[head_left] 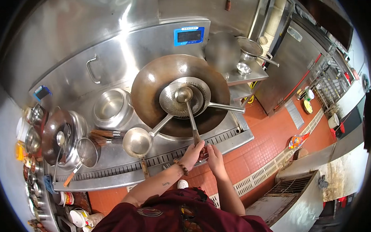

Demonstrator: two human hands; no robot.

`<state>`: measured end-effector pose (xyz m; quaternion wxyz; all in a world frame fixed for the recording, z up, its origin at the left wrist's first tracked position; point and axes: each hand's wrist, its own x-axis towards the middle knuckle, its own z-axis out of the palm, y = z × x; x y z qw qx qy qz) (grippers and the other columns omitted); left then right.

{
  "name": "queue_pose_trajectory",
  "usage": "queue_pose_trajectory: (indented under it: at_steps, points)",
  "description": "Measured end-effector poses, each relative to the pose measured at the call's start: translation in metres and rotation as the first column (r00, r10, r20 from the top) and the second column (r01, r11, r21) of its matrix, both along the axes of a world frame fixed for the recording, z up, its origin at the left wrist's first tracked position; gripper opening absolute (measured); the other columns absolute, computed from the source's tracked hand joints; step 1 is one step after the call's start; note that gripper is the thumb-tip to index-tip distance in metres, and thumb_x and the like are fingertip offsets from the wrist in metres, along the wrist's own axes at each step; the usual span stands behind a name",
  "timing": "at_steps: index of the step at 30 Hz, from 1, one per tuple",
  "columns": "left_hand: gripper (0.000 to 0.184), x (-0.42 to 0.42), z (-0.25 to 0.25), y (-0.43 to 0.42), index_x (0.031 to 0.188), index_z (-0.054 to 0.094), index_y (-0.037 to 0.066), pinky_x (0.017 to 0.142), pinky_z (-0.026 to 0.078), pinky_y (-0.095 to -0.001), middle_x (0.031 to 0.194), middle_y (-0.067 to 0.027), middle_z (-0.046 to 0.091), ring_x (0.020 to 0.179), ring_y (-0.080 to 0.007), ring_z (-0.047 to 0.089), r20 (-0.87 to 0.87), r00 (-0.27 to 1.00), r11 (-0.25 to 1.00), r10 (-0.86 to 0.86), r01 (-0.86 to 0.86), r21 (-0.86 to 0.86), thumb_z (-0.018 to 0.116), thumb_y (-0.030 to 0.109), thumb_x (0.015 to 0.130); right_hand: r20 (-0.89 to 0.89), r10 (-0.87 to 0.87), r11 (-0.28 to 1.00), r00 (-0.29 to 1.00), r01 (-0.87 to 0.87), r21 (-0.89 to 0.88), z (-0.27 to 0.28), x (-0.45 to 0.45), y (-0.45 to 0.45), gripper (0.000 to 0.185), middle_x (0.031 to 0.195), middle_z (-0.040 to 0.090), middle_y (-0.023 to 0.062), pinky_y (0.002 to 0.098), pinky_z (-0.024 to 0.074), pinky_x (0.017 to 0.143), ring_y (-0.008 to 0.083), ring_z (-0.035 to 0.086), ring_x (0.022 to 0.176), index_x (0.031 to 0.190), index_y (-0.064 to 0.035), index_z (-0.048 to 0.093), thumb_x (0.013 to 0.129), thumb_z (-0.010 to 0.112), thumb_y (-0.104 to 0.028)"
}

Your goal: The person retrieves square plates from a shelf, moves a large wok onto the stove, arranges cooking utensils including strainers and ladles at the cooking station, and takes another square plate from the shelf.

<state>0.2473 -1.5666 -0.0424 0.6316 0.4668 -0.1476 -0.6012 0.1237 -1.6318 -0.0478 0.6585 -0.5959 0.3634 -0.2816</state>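
Observation:
Near the front edge of the steel stove, my left hand (193, 155) is closed around the handle end of a ladle (183, 94). Close beside it on the right, my right hand (213, 158) has its fingers curled at the same handle end; what it grips is too small to tell. The ladle's bowl lies over two perforated strainers (168, 100), one on the other, inside a large wok (145, 84). One strainer handle points down left, the other (226, 107) right. A metal scoop (137, 142) sits left of the wok's front.
Left on the stove are a round metal pot (109, 105), brushes (107, 134), a smaller wok (53, 132) and a mesh strainer (87, 152). Back right, a side shelf (252, 75) holds a small bowl (244, 69) and pan. Floor drain grates (257, 180) run at right.

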Motion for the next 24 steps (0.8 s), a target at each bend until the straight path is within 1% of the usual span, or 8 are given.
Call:
queue_pose_trajectory:
  at_steps: [2, 9, 15, 17, 19, 20, 21, 24]
  points:
    - [0.034, -0.006, -0.008, -0.003, 0.095, 0.059, 0.016, 0.063, 0.043, -0.0238, 0.083, 0.0043, 0.058, 0.069, -0.0077, 0.053, 0.045, 0.998, 0.999, -0.033, 0.033, -0.002, 0.051, 0.047, 0.106, 0.029, -0.016, 0.999, 0.999, 0.014, 0.042, -0.002, 0.000, 0.000, 0.036, 0.084, 0.064, 0.0046, 0.0269, 0.0463, 0.065, 0.0108, 0.058, 0.073, 0.102, 0.0007, 0.063, 0.110, 0.043, -0.028]
    - [0.037, -0.024, -0.011, -0.014, 0.094, 0.058, 0.012, 0.057, 0.040, -0.0242, 0.077, 0.0047, 0.054, 0.066, -0.0058, 0.050, 0.075, 0.996, 0.998, 0.040, -0.037, -0.047, 0.049, 0.045, 0.107, -0.089, -0.094, 0.993, 0.992, 0.086, -0.084, 0.005, -0.009, 0.004, 0.037, 0.084, 0.063, 0.0047, 0.0299, 0.0501, 0.070, 0.0119, 0.058, 0.076, 0.109, 0.0037, 0.062, 0.108, 0.047, -0.030]
    - [0.047, -0.013, -0.040, -0.028, 0.091, 0.059, 0.013, 0.059, 0.039, -0.0231, 0.081, 0.0022, 0.058, 0.070, -0.0054, 0.051, 0.077, 0.946, 0.949, -0.314, 0.313, 0.017, 0.042, 0.054, 0.107, 0.007, -0.164, 0.982, 0.986, 0.162, 0.097, -0.014, -0.022, 0.020, 0.041, 0.087, 0.062, 0.0005, 0.0274, 0.0461, 0.069, 0.0105, 0.057, 0.076, 0.113, -0.0059, 0.061, 0.109, 0.041, -0.041]
    - [0.050, -0.011, -0.021, -0.013, 0.088, 0.061, 0.008, 0.059, 0.042, -0.0244, 0.079, -0.0002, 0.059, 0.068, -0.0082, 0.053, 0.213, 0.921, 0.944, -0.328, 0.328, 0.036, 0.043, 0.052, 0.106, -0.011, -0.176, 0.977, 0.984, 0.176, 0.117, -0.023, -0.028, 0.028, 0.044, 0.088, 0.062, -0.0004, 0.0286, 0.0464, 0.070, 0.0111, 0.056, 0.076, 0.115, -0.0084, 0.060, 0.108, 0.039, -0.046]
    - [0.050, -0.015, -0.023, 0.007, 0.087, 0.061, 0.006, 0.060, 0.044, -0.0252, 0.079, -0.0016, 0.060, 0.069, -0.0097, 0.053, 0.310, 0.912, 0.959, -0.270, 0.285, -0.002, 0.045, 0.050, 0.106, 0.048, -0.122, 0.979, 0.991, 0.112, 0.172, -0.030, -0.030, 0.039, 0.044, 0.091, 0.061, 0.0002, 0.0306, 0.0464, 0.071, 0.0129, 0.057, 0.078, 0.114, -0.0101, 0.059, 0.106, 0.038, -0.048]
    - [0.046, -0.012, -0.025, 0.021, 0.092, 0.061, 0.003, 0.062, 0.047, -0.0258, 0.080, -0.0029, 0.061, 0.071, -0.0107, 0.055, 0.216, 0.920, 0.941, -0.327, 0.339, -0.020, 0.048, 0.045, 0.106, 0.095, -0.082, 0.975, 0.992, 0.060, 0.215, -0.029, -0.031, 0.049, 0.043, 0.091, 0.061, 0.0005, 0.0309, 0.0463, 0.071, 0.0133, 0.057, 0.079, 0.113, -0.0105, 0.059, 0.106, 0.038, -0.047]
    - [0.041, -0.004, -0.029, 0.033, 0.099, 0.061, 0.003, 0.066, 0.048, -0.0258, 0.085, -0.0029, 0.061, 0.076, -0.0102, 0.057, 0.254, 0.892, 0.922, -0.375, 0.387, 0.002, 0.053, 0.042, 0.105, 0.142, -0.033, 0.966, 0.989, -0.005, 0.259, -0.024, -0.026, 0.059, 0.042, 0.092, 0.060, 0.0007, 0.0313, 0.0463, 0.072, 0.0137, 0.058, 0.080, 0.113, -0.0108, 0.059, 0.105, 0.038, -0.046]
    - [0.034, 0.012, -0.021, 0.078, 0.102, 0.062, 0.003, 0.070, 0.051, -0.0275, 0.094, -0.0022, 0.063, 0.083, -0.0087, 0.059, 0.323, 0.911, 0.965, -0.256, 0.260, 0.033, 0.056, 0.037, 0.105, 0.156, 0.077, 0.951, 0.985, -0.119, 0.286, -0.023, -0.006, 0.086, 0.048, 0.095, 0.062, 0.0020, 0.0322, 0.0470, 0.079, 0.0141, 0.058, 0.086, 0.110, -0.0073, 0.063, 0.105, 0.036, -0.047]
